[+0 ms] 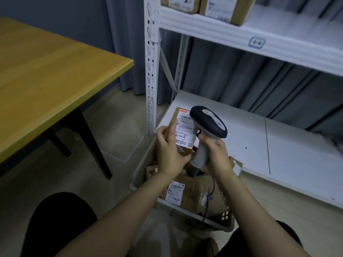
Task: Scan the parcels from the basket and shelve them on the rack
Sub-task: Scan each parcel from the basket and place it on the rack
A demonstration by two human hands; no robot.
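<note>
My left hand (169, 152) grips a small cardboard parcel (182, 129) with a white shipping label, held above the basket. My right hand (216, 153) holds the grey handle of a barcode scanner (208, 122), whose dark head sits right over the parcel's label. Below both hands stands a white basket (196, 213) on the floor with several brown parcels (189, 190) inside; the scanner's cable drops into it. The white rack (259, 134) is right behind, its lowest shelf level with my hands.
Two labelled parcels (220, 8) sit on the rack's upper shelf (241, 37). A white rack post (152, 71) rises left of the parcel. A wooden table (46, 75) with dark legs stands to the left. My knees show at the bottom edge.
</note>
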